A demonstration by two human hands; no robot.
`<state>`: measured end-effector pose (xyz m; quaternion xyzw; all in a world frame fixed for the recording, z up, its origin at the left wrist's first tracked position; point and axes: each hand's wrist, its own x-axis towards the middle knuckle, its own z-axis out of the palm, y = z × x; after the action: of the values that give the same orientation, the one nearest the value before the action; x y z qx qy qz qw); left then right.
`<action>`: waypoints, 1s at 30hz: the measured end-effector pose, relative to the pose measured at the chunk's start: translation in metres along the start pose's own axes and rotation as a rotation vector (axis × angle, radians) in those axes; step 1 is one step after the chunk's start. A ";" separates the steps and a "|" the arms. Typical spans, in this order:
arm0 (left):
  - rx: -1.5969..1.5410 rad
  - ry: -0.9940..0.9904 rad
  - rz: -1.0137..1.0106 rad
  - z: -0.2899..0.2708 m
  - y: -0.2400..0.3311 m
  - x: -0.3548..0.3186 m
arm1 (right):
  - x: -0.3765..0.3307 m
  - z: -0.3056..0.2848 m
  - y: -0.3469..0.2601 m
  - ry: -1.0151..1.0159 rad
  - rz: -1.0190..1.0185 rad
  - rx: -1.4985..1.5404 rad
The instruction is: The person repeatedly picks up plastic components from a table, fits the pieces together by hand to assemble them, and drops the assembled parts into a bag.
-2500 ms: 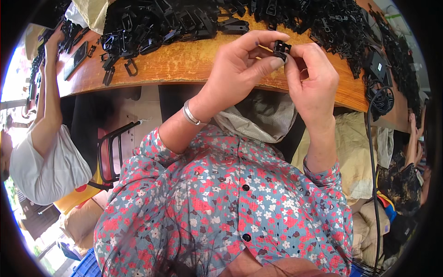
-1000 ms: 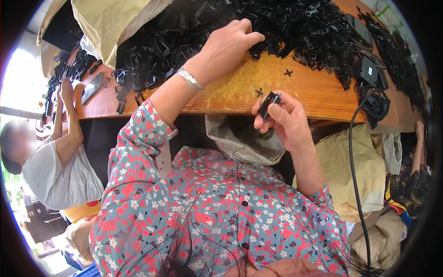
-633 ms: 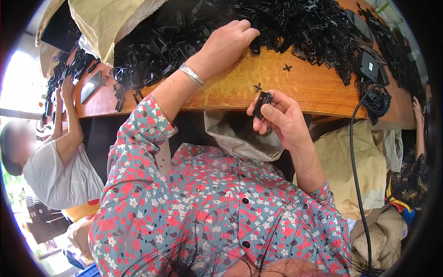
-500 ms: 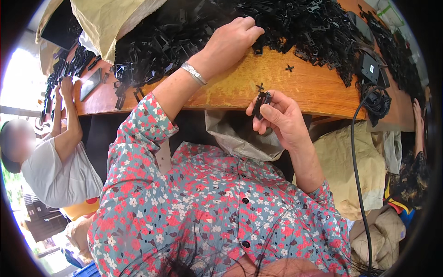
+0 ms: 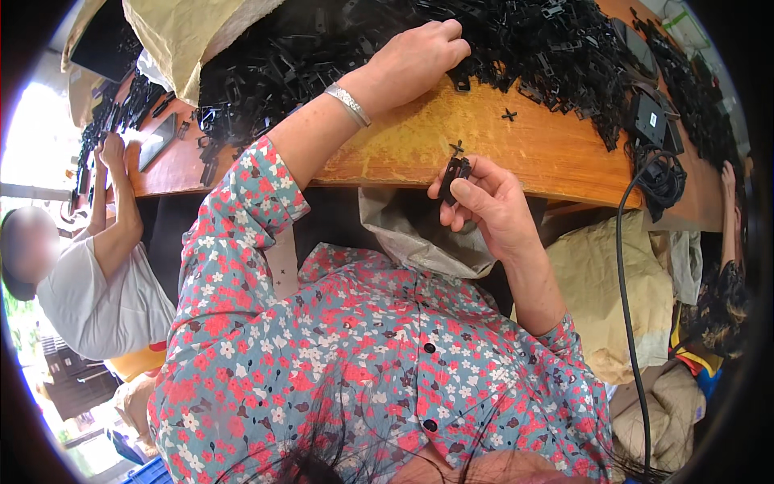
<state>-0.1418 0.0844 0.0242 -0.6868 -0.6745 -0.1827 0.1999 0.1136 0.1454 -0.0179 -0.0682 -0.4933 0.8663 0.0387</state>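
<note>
My right hand holds a small black plastic part at the near edge of the wooden table. My left hand reaches far over the table into a big heap of black plastic parts, fingers curled on pieces at the heap's near edge. A silver bracelet sits on my left wrist. Two small black cross-shaped bits lie loose on the bare wood between my hands.
An open grey sack hangs under the table edge by my lap. Another person in white works at the left. Black boxes and a cable lie at the right; beige sacks sit below. A third person's arm shows far right.
2.5 s ago both hands held a part together at the table edge. Since then my left hand has reached into the heap; my right hand keeps the part, barely moving in the last second.
</note>
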 end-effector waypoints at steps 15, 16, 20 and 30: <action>-0.458 0.193 -0.407 -0.042 0.040 -0.028 | 0.002 0.003 -0.004 0.036 -0.039 -0.042; -0.658 0.227 -0.489 -0.039 0.039 -0.035 | 0.003 0.003 -0.005 0.043 -0.052 -0.059; -1.112 0.216 -0.662 -0.049 0.054 -0.060 | 0.008 0.006 -0.011 0.082 -0.072 -0.130; -1.357 0.053 -0.796 -0.055 0.093 -0.102 | 0.011 0.011 -0.014 0.117 -0.086 -0.343</action>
<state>-0.0503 -0.0323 0.0158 -0.3610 -0.6058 -0.6287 -0.3278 0.1012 0.1447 -0.0008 -0.1027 -0.6332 0.7616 0.0922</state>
